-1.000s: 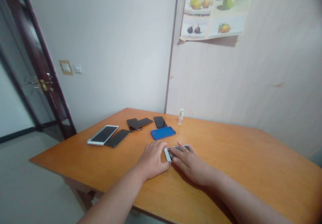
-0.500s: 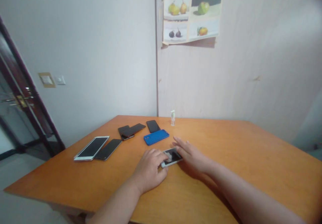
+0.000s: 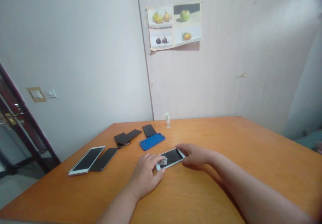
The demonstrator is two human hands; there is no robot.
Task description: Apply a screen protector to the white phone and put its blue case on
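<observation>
A white smartphone [image 3: 173, 157] with a dark screen lies at a slant on the table between my hands. My left hand [image 3: 147, 173] is curled at its left end, the index finger on a small crumpled white tissue [image 3: 164, 161] that rests on the screen. The left thumb lies along the near edge of the phone. My right hand [image 3: 195, 154] grips the phone's right end, thumb at the near corner and fingers round the far one. The undersides of the left fingers are hidden.
A blue phone case [image 3: 152, 141] lies beyond the phone, by a black phone [image 3: 149, 131]. Two crossed dark phones [image 3: 129, 137] are left of it. Further left, a white tablet [image 3: 87, 160] touches another dark phone [image 3: 105, 159]. A small pump bottle [image 3: 168, 121] stands at the back.
My right hand has gone from lying across the screen with fingers outstretched to gripping the phone's right end. More of the screen shows. The camera view has shifted and tilted slightly.
</observation>
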